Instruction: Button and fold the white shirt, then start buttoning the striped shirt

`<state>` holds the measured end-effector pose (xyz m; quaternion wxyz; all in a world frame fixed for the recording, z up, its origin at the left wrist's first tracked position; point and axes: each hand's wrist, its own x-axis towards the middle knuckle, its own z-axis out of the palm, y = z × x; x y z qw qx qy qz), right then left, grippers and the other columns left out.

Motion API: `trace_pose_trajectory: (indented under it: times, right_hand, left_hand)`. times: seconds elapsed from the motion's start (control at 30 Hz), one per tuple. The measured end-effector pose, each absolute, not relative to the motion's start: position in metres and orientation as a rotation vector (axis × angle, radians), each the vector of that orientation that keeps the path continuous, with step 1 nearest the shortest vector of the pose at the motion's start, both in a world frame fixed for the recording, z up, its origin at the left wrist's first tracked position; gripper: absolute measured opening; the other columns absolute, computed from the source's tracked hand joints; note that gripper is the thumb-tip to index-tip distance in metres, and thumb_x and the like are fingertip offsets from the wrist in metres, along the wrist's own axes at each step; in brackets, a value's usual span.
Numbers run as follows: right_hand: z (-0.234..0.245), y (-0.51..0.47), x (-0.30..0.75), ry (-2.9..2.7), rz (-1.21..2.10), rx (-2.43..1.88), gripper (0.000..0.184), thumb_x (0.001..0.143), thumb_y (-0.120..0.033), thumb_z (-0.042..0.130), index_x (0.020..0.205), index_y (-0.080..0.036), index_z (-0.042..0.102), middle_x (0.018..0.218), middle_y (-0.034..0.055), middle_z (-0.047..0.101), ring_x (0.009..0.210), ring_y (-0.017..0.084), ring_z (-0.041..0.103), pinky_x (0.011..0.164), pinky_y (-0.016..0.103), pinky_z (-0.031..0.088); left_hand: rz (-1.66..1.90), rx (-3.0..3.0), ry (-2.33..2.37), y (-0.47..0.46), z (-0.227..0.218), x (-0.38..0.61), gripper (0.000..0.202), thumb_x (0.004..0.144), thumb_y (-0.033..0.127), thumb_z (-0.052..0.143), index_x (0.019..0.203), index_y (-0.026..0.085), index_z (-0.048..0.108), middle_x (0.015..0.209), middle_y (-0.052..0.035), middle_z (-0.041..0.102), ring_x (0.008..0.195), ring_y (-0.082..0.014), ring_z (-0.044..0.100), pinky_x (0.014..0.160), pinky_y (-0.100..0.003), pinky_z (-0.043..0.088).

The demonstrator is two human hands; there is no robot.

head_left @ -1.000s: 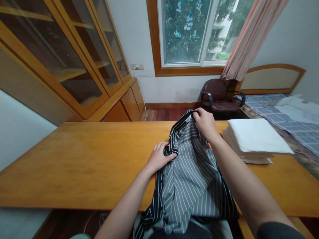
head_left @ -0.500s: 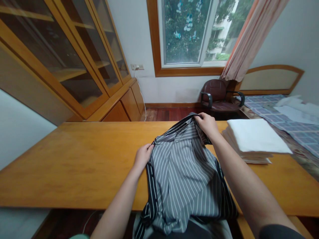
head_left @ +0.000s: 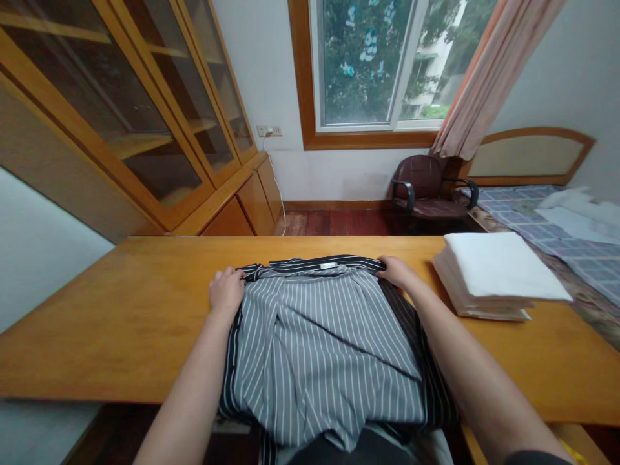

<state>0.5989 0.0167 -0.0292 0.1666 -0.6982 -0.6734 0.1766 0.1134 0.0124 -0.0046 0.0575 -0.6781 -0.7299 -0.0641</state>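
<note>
A black-and-white striped shirt (head_left: 334,342) lies spread over the wooden table (head_left: 121,310), its paler grey inside facing up. The collar edge with a small white label points away from me, and the lower part hangs over the near edge toward my lap. My left hand (head_left: 227,289) is closed on the shirt's far left corner. At the far right corner, my right hand (head_left: 397,271) pinches the cloth near the collar. Some creases run across the middle of the shirt.
A stack of white folded sheets (head_left: 504,265) sits on the table to the right. Beyond are a brown armchair (head_left: 421,184), a bed (head_left: 527,213) and a window (head_left: 368,64). A glass-door cabinet (head_left: 145,116) stands on the left.
My left hand has moved left and my right hand has come down toward the table. The shirt, bunched and lifted before, is now stretched wider and lies flatter.
</note>
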Motion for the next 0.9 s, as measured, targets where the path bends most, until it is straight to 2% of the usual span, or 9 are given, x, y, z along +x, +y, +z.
trace_pose_trajectory:
  times: [0.1,0.17,0.3,0.43,0.5,0.57,0.7,0.8,0.9]
  right_hand:
    - [-0.031,0.015,0.606,-1.813,0.479,-1.997,0.027,0.074,-0.021,0.071,0.101,-0.019,0.07,0.098,0.0089,0.074,0.093,0.024,0.067,0.078,0.028,0.047]
    - [-0.03,0.016,0.609,-1.741,0.466,-1.988,0.023,0.077,-0.025,0.068,0.099,-0.019,0.07,0.095,0.0084,0.074,0.09,0.024,0.067,0.076,0.028,0.047]
    - [-0.027,0.018,0.615,-1.557,0.492,-1.895,0.029,0.077,-0.036,0.067,0.099,-0.017,0.067,0.091,0.0066,0.073,0.085,0.023,0.067,0.072,0.029,0.048]
    - [-0.025,0.021,0.622,-1.263,0.735,-1.597,0.038,0.072,-0.046,0.069,0.095,-0.016,0.068,0.088,0.0065,0.074,0.08,0.024,0.066,0.07,0.031,0.049]
    - [-0.025,0.021,0.629,-1.208,0.675,-1.59,0.036,0.072,-0.046,0.068,0.093,-0.016,0.068,0.09,0.0076,0.074,0.083,0.025,0.066,0.073,0.033,0.049]
    - [-0.026,0.02,0.637,-1.209,0.479,-1.686,0.032,0.072,-0.043,0.066,0.091,-0.016,0.068,0.09,0.0087,0.073,0.086,0.026,0.065,0.076,0.035,0.048]
    - [-0.035,0.013,0.65,-1.366,0.227,-1.832,0.019,0.072,-0.028,0.058,0.084,-0.017,0.067,0.089,0.0092,0.07,0.091,0.027,0.062,0.084,0.039,0.047]
    - [-0.04,0.007,0.65,-1.464,0.236,-1.821,0.02,0.067,-0.016,0.052,0.08,-0.018,0.067,0.088,0.0075,0.068,0.092,0.025,0.062,0.087,0.037,0.047]
    - [-0.042,0.003,0.644,-1.564,0.269,-1.791,0.027,0.064,-0.011,0.056,0.086,-0.018,0.069,0.091,0.0064,0.068,0.092,0.023,0.062,0.087,0.033,0.047]
  left_hand:
    - [-0.083,-2.051,-2.267,0.01,-0.009,0.114,0.024,0.086,0.023,0.05,0.099,0.022,0.07,0.113,-0.0127,0.063,0.106,-0.0341,0.052,0.08,-0.042,0.046]
    - [-0.098,-2.089,-2.269,0.01,-0.011,0.117,0.018,0.085,0.028,0.053,0.094,0.023,0.068,0.112,-0.0114,0.062,0.106,-0.0339,0.052,0.081,-0.042,0.046]
    - [-0.315,-2.134,-2.217,0.013,-0.01,0.126,0.018,0.086,0.038,0.056,0.087,0.022,0.064,0.106,-0.009,0.064,0.104,-0.031,0.054,0.085,-0.04,0.046]
    - [-0.541,-2.137,-2.218,0.019,-0.006,0.128,0.018,0.089,0.037,0.052,0.091,0.022,0.063,0.099,-0.007,0.065,0.095,-0.0263,0.059,0.08,-0.035,0.047]
    - [-0.581,-2.149,-2.231,0.022,-0.008,0.125,0.017,0.089,0.033,0.051,0.094,0.022,0.063,0.1,-0.0067,0.065,0.093,-0.025,0.061,0.079,-0.034,0.048]
    - [-0.555,-2.218,-2.179,0.024,-0.012,0.12,0.017,0.086,0.025,0.051,0.096,0.022,0.064,0.102,-0.007,0.065,0.097,-0.0251,0.06,0.085,-0.034,0.048]
    - [-0.451,-2.452,-2.075,0.024,-0.024,0.113,0.041,0.077,0.011,0.048,0.111,0.023,0.067,0.108,-0.0073,0.062,0.105,-0.0242,0.06,0.096,-0.035,0.046]
    - [-0.398,-2.509,-2.084,0.022,-0.027,0.114,0.051,0.078,0.025,0.055,0.128,0.027,0.062,0.113,-0.0072,0.06,0.108,-0.0266,0.059,0.097,-0.037,0.047]
    - [-0.378,-2.513,-2.047,0.021,-0.024,0.124,0.049,0.08,0.048,0.059,0.124,0.028,0.066,0.115,-0.0071,0.06,0.111,-0.0299,0.055,0.101,-0.041,0.044]
